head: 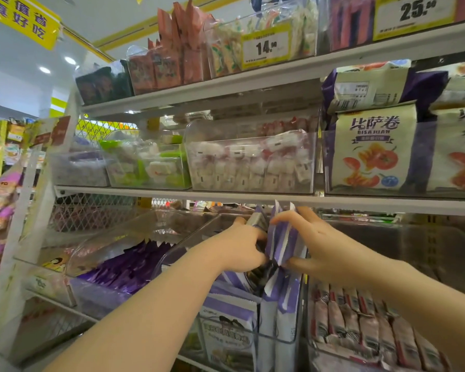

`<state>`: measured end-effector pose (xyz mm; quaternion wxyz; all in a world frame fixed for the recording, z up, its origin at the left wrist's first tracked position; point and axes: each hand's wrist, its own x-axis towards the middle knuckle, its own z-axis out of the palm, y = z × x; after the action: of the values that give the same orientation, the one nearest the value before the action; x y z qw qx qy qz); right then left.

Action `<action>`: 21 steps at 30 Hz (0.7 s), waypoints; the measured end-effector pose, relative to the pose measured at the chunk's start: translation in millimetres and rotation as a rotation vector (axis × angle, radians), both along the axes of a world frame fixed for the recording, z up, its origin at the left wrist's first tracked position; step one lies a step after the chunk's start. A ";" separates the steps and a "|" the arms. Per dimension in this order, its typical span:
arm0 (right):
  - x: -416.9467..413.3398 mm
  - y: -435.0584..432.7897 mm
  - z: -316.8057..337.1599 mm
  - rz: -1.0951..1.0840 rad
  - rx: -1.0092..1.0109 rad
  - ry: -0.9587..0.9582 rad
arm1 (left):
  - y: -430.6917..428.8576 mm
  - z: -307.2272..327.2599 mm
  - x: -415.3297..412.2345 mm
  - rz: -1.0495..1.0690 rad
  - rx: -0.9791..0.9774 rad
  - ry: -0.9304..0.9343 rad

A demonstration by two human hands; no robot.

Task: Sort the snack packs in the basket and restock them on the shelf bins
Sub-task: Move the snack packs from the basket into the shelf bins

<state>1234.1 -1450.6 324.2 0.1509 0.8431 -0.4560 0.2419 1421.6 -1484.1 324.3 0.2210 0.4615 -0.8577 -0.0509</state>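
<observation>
The right hand pinches a small upright bundle of purple-and-white foil snack packs, thumb under the lower edge and fingers curled over the top. The left hand grips the same bundle from the other side, its fingers curled in against the packs and its thumb raised. The bundle sits over a clear plastic bin on the lower shelf, where more packs of the same kind stand on edge. Just left is a bin of dark purple sachets; just right, a bin of red-and-white striped packs. Above runs a white metal shelf carrying a clear bin of small white-and-red wrapped sweets and large cream-and-purple snack bags.
</observation>
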 end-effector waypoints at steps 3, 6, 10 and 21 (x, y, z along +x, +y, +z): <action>-7.8 -14.6 -4.0 -0.119 0.075 -0.036 | -1.3 4.5 4.2 0.025 0.042 0.029; -15.2 -25.0 0.2 -0.242 0.309 -0.029 | -0.4 5.7 10.9 0.000 0.055 0.110; -7.7 -33.6 5.6 -0.230 0.338 -0.017 | 5.9 0.4 27.3 -0.032 0.029 0.279; 47.3 0.9 15.2 0.393 0.323 -0.610 | 30.6 -17.0 74.3 -0.214 -0.247 0.673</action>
<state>1281.3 -1449.8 339.3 -0.1751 0.8165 -0.3421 0.4308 1495.9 -1453.5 307.4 0.5380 0.2966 -0.7800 -0.1188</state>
